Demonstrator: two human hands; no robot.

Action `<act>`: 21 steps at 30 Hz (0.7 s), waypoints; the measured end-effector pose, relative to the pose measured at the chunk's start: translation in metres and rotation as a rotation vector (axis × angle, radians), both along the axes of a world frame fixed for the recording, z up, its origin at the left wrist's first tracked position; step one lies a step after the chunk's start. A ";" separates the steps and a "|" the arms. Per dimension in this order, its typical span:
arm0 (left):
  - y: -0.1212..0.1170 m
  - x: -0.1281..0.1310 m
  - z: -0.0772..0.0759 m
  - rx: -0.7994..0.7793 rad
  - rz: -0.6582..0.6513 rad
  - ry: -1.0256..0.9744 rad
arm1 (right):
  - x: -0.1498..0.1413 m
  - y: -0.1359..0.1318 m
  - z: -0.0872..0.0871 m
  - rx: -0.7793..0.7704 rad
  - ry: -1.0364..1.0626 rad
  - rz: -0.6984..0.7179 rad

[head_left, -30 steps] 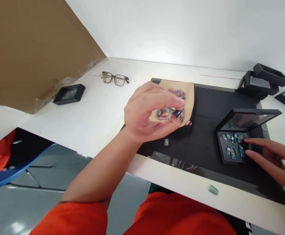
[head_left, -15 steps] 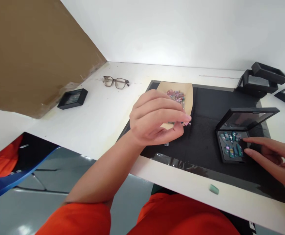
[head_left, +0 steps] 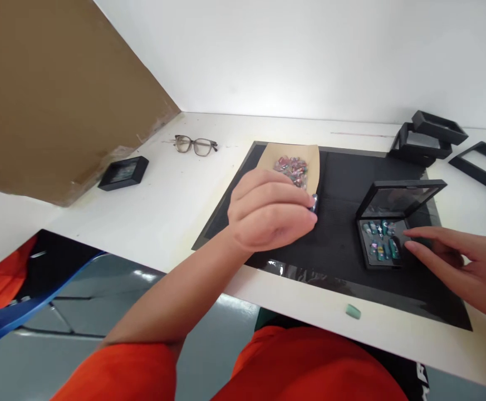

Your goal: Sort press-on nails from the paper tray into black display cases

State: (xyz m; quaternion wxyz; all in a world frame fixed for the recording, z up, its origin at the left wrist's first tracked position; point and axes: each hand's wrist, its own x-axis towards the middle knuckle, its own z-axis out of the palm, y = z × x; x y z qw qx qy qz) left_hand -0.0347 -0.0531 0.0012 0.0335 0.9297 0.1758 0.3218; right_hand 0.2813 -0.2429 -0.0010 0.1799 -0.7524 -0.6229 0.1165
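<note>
My left hand (head_left: 270,214) hovers over the black mat (head_left: 343,184), fingers pinched on a small dark false nail (head_left: 314,203). Just beyond it a tan paper sheet (head_left: 312,159) carries a pile of colourful false nails (head_left: 290,165). My right hand (head_left: 462,264) rests on the mat with fingers stretched out, its fingertips touching the right side of an open black display box (head_left: 382,242). That box holds several green and patterned nails, and its clear lid (head_left: 401,197) stands raised.
A pair of glasses (head_left: 195,145) and a closed black box (head_left: 123,172) lie on the white table at left, beside a brown cardboard sheet (head_left: 50,94). More black boxes (head_left: 428,139) and frames (head_left: 479,164) sit at back right. A green nail (head_left: 353,311) lies near the table's front edge.
My left hand has come down and toward me from over the paper sheet, still pinching a nail. My right hand stays at the open box. The view has shifted slightly right.
</note>
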 end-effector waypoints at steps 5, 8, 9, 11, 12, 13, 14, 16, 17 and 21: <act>-0.032 0.023 0.010 0.147 -0.294 0.025 | 0.001 -0.004 0.000 0.196 0.058 0.175; -0.049 0.039 0.014 0.365 -0.398 -0.139 | 0.001 -0.003 0.007 0.277 0.158 0.309; -0.053 0.046 0.013 0.416 -0.400 -0.190 | 0.001 -0.002 0.008 0.301 0.188 0.332; -0.059 0.057 0.009 0.480 -0.376 -0.262 | 0.001 -0.002 0.010 0.355 0.250 0.372; -0.061 0.063 0.007 0.503 -0.357 -0.275 | 0.001 -0.002 0.010 0.373 0.276 0.388; -0.062 0.067 0.004 0.523 -0.336 -0.276 | 0.001 -0.003 0.009 0.387 0.296 0.394; -0.064 0.071 0.003 0.539 -0.316 -0.266 | 0.001 -0.003 0.008 0.392 0.309 0.393; -0.067 0.075 0.002 0.542 -0.289 -0.216 | -0.001 -0.003 0.005 0.370 0.325 0.378; -0.068 0.077 0.003 0.533 -0.282 -0.192 | -0.003 -0.003 0.004 0.356 0.332 0.369; -0.076 0.083 0.003 0.474 -0.243 -0.187 | -0.009 -0.003 0.003 0.320 0.327 0.306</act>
